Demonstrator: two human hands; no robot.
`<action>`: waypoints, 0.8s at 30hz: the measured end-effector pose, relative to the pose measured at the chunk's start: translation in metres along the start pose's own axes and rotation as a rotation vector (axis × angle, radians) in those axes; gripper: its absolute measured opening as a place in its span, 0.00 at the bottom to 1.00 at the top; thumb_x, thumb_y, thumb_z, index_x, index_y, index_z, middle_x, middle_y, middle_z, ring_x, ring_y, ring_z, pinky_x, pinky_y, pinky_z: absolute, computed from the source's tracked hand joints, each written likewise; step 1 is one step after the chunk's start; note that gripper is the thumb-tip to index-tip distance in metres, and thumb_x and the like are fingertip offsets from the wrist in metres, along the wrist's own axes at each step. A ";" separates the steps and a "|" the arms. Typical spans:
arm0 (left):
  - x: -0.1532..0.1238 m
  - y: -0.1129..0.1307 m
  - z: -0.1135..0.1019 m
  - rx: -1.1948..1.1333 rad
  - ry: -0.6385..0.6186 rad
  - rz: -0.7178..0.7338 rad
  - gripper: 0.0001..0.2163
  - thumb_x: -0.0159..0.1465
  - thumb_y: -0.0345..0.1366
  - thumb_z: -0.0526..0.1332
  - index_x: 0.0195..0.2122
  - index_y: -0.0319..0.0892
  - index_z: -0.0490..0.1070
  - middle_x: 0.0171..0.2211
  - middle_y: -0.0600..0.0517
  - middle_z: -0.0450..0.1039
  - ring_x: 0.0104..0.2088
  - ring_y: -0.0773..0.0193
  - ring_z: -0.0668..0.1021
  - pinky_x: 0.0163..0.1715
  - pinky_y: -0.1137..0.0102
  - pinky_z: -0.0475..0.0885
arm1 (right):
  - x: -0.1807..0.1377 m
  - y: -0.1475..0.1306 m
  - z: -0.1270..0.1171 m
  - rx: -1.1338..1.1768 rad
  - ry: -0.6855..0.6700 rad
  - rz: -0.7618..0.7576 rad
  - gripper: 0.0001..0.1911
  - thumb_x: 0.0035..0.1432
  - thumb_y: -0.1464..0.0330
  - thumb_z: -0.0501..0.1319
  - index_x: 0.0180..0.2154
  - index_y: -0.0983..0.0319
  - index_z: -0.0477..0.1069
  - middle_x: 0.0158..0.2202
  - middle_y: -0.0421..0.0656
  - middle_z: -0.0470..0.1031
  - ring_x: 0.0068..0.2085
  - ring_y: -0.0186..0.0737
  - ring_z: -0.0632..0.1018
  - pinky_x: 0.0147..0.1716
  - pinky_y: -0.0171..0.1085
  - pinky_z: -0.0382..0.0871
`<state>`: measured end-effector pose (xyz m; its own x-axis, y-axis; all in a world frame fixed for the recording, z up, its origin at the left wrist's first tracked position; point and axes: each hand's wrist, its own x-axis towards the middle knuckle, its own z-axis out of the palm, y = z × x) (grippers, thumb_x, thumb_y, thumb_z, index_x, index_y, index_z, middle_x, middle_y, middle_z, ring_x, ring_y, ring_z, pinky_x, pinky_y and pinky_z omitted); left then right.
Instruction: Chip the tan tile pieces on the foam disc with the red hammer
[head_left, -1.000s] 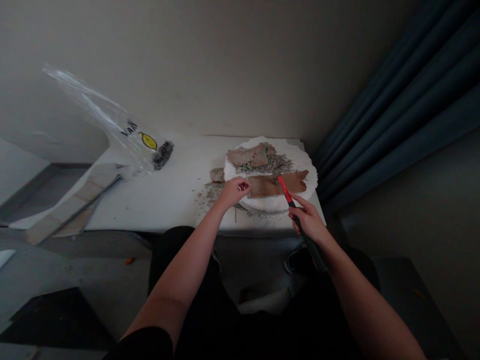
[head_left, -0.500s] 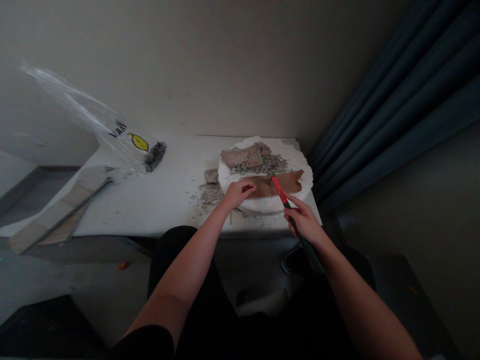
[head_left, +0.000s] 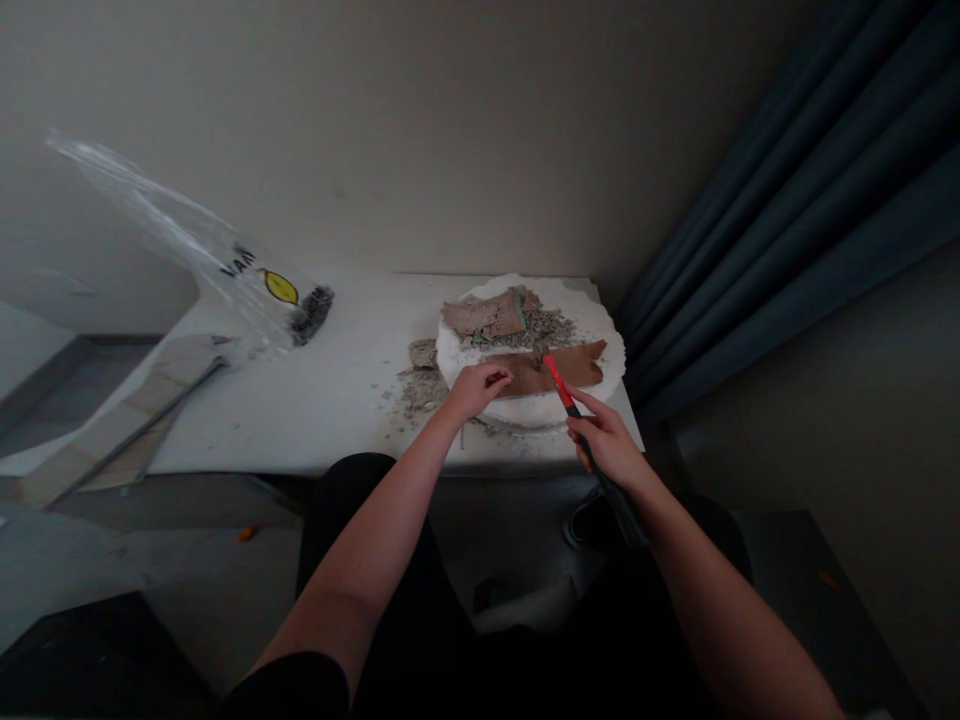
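Note:
My right hand (head_left: 606,440) is wrapped round the black grip of a hammer (head_left: 559,380) with a red neck. The hammer's greyish head is down at a brown, flat strip (head_left: 577,365) that looks like cardboard or thin board. My left hand (head_left: 476,388) lies at the strip's left end, fingers curled and pinched together; what is between them is hidden. Under the strip is a round white board (head_left: 611,385) with a ragged rim. Behind the strip, a cracked brown slab (head_left: 486,315) lies beside grey crumbs (head_left: 551,328).
All this stands on a white table (head_left: 360,400) against the wall. More rubble (head_left: 424,390) is scattered left of the board. A clear plastic bag (head_left: 247,275) with dark contents and long planks (head_left: 142,420) are at the left. A dark curtain (head_left: 795,190) hangs at right.
Both hands stay almost where they were. The hammer's head and neck have shifted very slightly; the strip and the slab look unmoved.

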<state>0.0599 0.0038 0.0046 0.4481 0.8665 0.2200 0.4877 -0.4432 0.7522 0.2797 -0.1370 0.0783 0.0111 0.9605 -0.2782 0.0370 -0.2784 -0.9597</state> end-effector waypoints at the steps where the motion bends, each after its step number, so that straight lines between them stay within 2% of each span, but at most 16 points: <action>1: 0.000 0.000 0.001 0.011 -0.002 0.004 0.07 0.64 0.37 0.61 0.38 0.41 0.77 0.31 0.52 0.78 0.29 0.67 0.76 0.36 0.70 0.70 | -0.002 -0.001 0.000 -0.004 0.000 -0.002 0.39 0.56 0.63 0.61 0.68 0.59 0.59 0.22 0.29 0.64 0.12 0.28 0.62 0.09 0.29 0.54; 4: -0.001 -0.002 0.003 0.027 0.024 -0.007 0.08 0.63 0.36 0.62 0.42 0.42 0.75 0.32 0.53 0.78 0.30 0.67 0.77 0.36 0.70 0.70 | -0.012 -0.008 0.000 -0.003 -0.019 -0.024 0.38 0.57 0.63 0.61 0.68 0.58 0.58 0.22 0.30 0.64 0.13 0.27 0.62 0.09 0.29 0.54; 8: -0.002 -0.002 0.006 0.011 0.076 -0.034 0.17 0.61 0.34 0.64 0.51 0.42 0.66 0.33 0.54 0.78 0.29 0.68 0.76 0.34 0.71 0.69 | -0.029 -0.021 0.002 0.060 -0.096 -0.091 0.36 0.60 0.63 0.61 0.69 0.54 0.57 0.25 0.31 0.65 0.14 0.26 0.64 0.10 0.28 0.54; 14: -0.004 0.001 0.008 -0.005 0.078 -0.055 0.22 0.60 0.33 0.66 0.53 0.43 0.60 0.32 0.55 0.77 0.28 0.69 0.75 0.33 0.73 0.68 | -0.031 -0.019 0.010 0.051 -0.185 -0.044 0.36 0.60 0.64 0.61 0.69 0.55 0.57 0.25 0.31 0.65 0.14 0.26 0.63 0.10 0.29 0.53; 20: -0.005 0.001 0.009 -0.006 0.084 -0.055 0.21 0.60 0.33 0.66 0.52 0.43 0.60 0.31 0.57 0.76 0.26 0.70 0.74 0.31 0.73 0.66 | -0.032 -0.018 0.012 0.073 -0.161 -0.089 0.36 0.61 0.64 0.60 0.69 0.52 0.56 0.26 0.31 0.66 0.14 0.26 0.64 0.10 0.29 0.54; 24: -0.005 0.001 0.009 -0.007 0.086 -0.045 0.21 0.60 0.34 0.66 0.52 0.43 0.60 0.32 0.56 0.77 0.27 0.71 0.73 0.31 0.74 0.66 | -0.030 -0.017 0.014 0.047 -0.166 -0.042 0.35 0.61 0.64 0.60 0.68 0.55 0.57 0.25 0.31 0.65 0.13 0.26 0.63 0.09 0.29 0.53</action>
<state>0.0647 -0.0032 -0.0019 0.3594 0.9022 0.2383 0.5007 -0.4020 0.7666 0.2646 -0.1610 0.1021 -0.1545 0.9593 -0.2363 -0.0126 -0.2410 -0.9704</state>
